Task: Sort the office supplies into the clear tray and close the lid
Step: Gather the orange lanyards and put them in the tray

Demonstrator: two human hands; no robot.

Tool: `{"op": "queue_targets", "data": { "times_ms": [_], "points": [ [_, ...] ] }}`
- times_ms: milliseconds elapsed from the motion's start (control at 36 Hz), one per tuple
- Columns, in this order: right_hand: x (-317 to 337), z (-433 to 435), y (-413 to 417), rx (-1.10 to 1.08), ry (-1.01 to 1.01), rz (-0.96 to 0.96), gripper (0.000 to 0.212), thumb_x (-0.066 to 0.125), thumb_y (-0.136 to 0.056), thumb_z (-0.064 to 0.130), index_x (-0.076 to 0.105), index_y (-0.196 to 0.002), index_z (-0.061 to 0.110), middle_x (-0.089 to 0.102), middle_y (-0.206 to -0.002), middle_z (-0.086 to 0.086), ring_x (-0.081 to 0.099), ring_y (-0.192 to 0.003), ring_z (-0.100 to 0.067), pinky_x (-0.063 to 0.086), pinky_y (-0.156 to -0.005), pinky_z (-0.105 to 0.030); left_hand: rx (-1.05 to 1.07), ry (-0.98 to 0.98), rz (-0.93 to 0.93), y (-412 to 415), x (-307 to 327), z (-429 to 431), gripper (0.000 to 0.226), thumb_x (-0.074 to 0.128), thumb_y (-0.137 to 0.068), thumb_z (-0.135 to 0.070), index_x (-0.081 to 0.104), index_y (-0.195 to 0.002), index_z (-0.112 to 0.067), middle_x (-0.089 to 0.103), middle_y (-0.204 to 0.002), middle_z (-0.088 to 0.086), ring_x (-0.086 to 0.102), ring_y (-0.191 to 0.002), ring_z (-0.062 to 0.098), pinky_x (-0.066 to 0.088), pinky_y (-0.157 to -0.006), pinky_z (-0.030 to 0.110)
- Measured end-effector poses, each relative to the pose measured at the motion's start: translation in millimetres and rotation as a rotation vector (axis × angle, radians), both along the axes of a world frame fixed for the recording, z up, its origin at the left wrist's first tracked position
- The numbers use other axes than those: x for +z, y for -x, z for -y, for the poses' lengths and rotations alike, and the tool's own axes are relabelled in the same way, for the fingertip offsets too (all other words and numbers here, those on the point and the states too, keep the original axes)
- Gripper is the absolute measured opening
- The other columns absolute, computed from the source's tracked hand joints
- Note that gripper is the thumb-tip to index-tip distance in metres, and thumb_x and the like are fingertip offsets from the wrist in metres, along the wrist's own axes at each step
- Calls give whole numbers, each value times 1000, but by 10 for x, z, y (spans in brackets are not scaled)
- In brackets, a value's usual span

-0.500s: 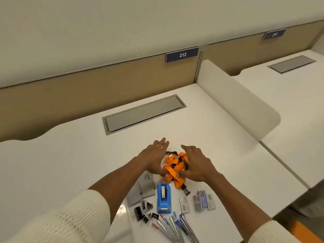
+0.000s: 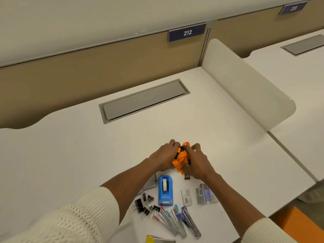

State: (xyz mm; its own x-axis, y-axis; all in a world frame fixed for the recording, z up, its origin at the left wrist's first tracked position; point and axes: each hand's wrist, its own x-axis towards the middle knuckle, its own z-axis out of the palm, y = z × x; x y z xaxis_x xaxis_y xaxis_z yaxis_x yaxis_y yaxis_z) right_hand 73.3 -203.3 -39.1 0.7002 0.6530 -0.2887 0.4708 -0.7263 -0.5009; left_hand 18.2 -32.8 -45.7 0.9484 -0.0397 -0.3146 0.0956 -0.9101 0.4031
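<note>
While both hands are clenching the orange lanyard bundle (image 2: 182, 157) — left hand (image 2: 164, 157), right hand (image 2: 197, 163) — I'm facing nameplates reading 212 (image 2: 187, 32), 213 (image 2: 293, 8), blue tape dispenser (image 2: 165, 190) lying nearer me.

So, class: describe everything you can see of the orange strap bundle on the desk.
The orange strap bundle is a crumpled tangle of flat ribbon that looks like fabric, with black parts and small metal clips hanging at its near end. It sits on the white desk, beyond the blue tape dispenser. The left hand and right hand press it from both sides.
</note>
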Motion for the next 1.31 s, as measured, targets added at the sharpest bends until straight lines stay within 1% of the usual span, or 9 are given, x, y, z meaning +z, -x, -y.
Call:
{"op": "queue_targets", "data": {
  "times_ms": [167, 389, 694, 778, 861, 917, 1056, 1194, 1306],
  "points": [
    [-29, -106, -30, -203, -141, -16, 67, 90, -69, 30, 63, -130, 28, 58, -99, -6, 56, -90, -24, 50, -80, -37, 223, 162, -1, 55, 124, 70, 30, 74, -89, -26, 56, -105, -8, 60, -98, 9, 59, -88, 28, 44, -72, 37],
    [444, -310, 35, -218, -259, 43, 63, 93, -61, 13, 71, -119, 24, 72, -102, -12, 68, -93, -33, 57, -85, -46, 333, 249, 172, 329, 662, -91, 39, 81, -87, -30, 64, -116, -10, 72, -107, 10, 67, -93, 26, 59, -84, 42],
    [1267, -706, 778, -11, -476, -56, 57, 92, -71, 23, 68, -123, 23, 75, -108, -4, 74, -91, -27, 61, -88, -45, 519, 207, 274, 1398, 1654, -438, 55, 87, -82, -34, 65, -129, -19, 72, -118, 3, 61, -95, 16, 48, -79, 27],
    [1335, -848, 1029, 35, -516, -119, 57, 92, -70, 23, 69, -122, 24, 74, -101, 4, 73, -85, -15, 61, -77, -24, 594, 193, 247, 1748, 1820, -543, 53, 88, -80, -33, 66, -127, -21, 71, -114, -1, 62, -95, 18, 48, -71, 22],
    [1343, -983, 1305, 75, -526, -197, 53, 91, -71, 23, 69, -118, 30, 69, -90, 17, 67, -76, 2, 46, -59, -1, 686, 182, 209, 2079, 1874, -623, 52, 90, -79, -33, 69, -125, -21, 70, -109, -2, 64, -93, 20, 50, -70, 24],
    [1282, -1053, 1469, 87, -523, -262, 49, 90, -69, 19, 71, -114, 30, 71, -86, 18, 70, -71, 1, 50, -61, -3, 733, 163, 173, 2256, 1840, -645, 50, 90, -78, -34, 70, -122, -20, 71, -106, 0, 66, -91, 22, 54, -73, 30],
    [1011, -1162, 1787, 91, -422, -420, 44, 85, -70, 9, 71, -110, 21, 78, -86, 1, 77, -61, -17, 66, -68, -41, 833, 171, 81, 2568, 1560, -620, 40, 90, -77, -30, 71, -108, -13, 74, -100, 7, 69, -87, 26, 59, -76, 41],
    [755, -1204, 1986, 188, -213, -366, 51, 83, -71, 18, 64, -118, 22, 75, -95, 3, 75, -80, -20, 62, -80, -39, 892, 172, 10, 2752, 1201, -487, 36, 86, -78, -27, 68, -103, -9, 73, -97, 9, 69, -90, 30, 60, -79, 46],
    [689, -1175, 2051, 303, -153, -201, 55, 78, -80, 25, 54, -129, 20, 70, -103, 0, 66, -92, -22, 50, -76, -33, 908, 197, -22, 2858, 968, -361, 50, 85, -80, -28, 61, -122, -15, 73, -110, 6, 68, -98, 28, 58, -83, 44]
  ]
}}
